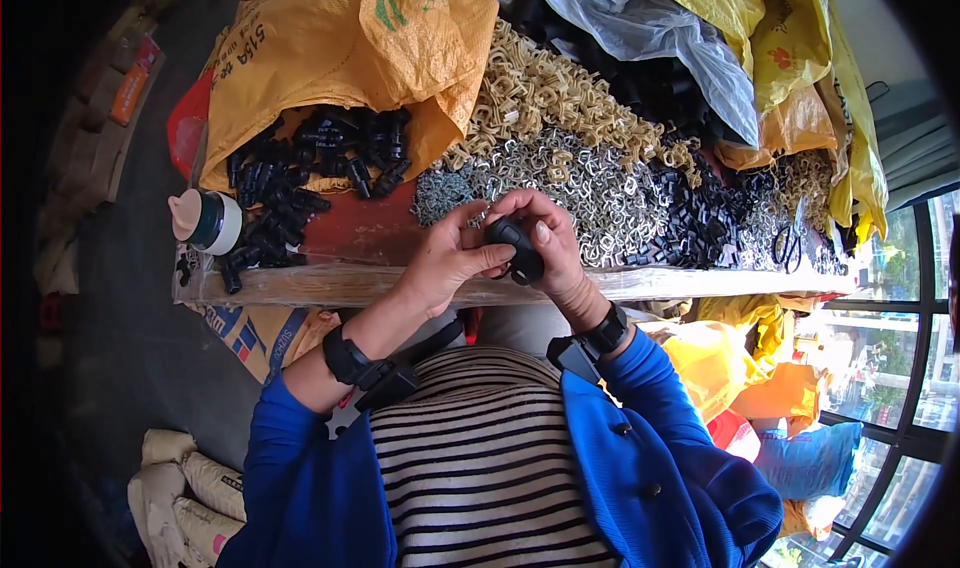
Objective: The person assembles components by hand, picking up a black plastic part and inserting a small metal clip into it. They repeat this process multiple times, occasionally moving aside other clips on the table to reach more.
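Observation:
Just in front of my body, over the table's near edge, both hands meet on a rounded black plastic fitting (514, 246). My left hand (448, 260) pinches it from the left, thumb laid along its side. Curled around its far and right side are the fingers of my right hand (556, 246). A small pale bit shows near the left fingertips, too small to name. Behind my hands lies a heap of small silvery metal clips (575, 183). Similar black fittings (268, 208) are piled left of my hands, spilling from an orange woven sack (350, 53).
A heap of beige plastic rings (540, 83) lies behind the metal clips, with small black pieces (705, 213) to their right. Scissors (788, 248) lie at the right. A lidded jar (208, 220) stands at the left corner. The wooden table edge (400, 283) runs below my hands.

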Action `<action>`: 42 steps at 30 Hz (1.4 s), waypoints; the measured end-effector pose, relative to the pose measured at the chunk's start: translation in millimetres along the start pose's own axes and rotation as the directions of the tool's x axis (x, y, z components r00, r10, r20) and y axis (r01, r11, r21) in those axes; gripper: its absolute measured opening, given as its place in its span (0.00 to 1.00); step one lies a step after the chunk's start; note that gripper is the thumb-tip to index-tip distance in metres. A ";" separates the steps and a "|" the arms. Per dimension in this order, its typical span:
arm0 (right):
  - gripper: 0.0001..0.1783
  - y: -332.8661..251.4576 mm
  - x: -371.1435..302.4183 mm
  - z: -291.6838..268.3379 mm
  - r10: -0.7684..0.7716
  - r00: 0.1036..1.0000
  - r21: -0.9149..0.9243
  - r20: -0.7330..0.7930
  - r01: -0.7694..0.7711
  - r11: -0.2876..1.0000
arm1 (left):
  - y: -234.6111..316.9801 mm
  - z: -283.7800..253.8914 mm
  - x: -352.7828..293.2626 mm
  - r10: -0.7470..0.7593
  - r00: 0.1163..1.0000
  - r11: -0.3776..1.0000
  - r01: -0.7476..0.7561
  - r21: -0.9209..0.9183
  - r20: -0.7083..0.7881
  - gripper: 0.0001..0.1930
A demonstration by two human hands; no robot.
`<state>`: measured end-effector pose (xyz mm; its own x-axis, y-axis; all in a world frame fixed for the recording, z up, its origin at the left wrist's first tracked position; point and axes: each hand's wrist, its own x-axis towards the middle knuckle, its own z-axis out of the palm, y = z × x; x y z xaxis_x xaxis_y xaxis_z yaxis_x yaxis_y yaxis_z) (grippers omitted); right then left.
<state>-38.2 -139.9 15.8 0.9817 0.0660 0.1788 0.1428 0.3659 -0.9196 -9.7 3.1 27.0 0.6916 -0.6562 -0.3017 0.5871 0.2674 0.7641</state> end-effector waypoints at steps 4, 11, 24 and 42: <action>0.32 -20.7 -17.4 -13.2 0.014 0.999 -0.105 -0.046 -0.019 0.994 | 4.3 -17.9 8.4 0.158 0.987 0.963 -0.150 0.226 -0.017 0.26; 0.22 -85.7 -123.9 -99.4 0.172 0.912 -0.375 -0.372 -0.317 0.871 | 49.2 -80.8 12.7 0.624 0.755 -0.038 -0.227 0.973 0.200 0.21; 0.10 -66.6 -290.8 -165.3 0.271 0.565 -0.611 -0.780 -0.781 -0.129 | 49.0 -91.9 17.9 0.537 0.814 -0.364 -0.012 0.931 0.221 0.12; 0.08 20.1 9.7 -15.5 0.077 0.977 -0.968 0.200 0.209 -0.140 | 22.2 -50.7 8.5 -0.180 0.970 0.983 0.184 -0.011 0.160 0.11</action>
<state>-23.8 -146.3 -6.4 0.9447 0.2780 0.1740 0.3073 -0.9358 -0.1728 30.5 39.3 12.5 0.4980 -0.7982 -0.3390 0.7092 0.1499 0.6889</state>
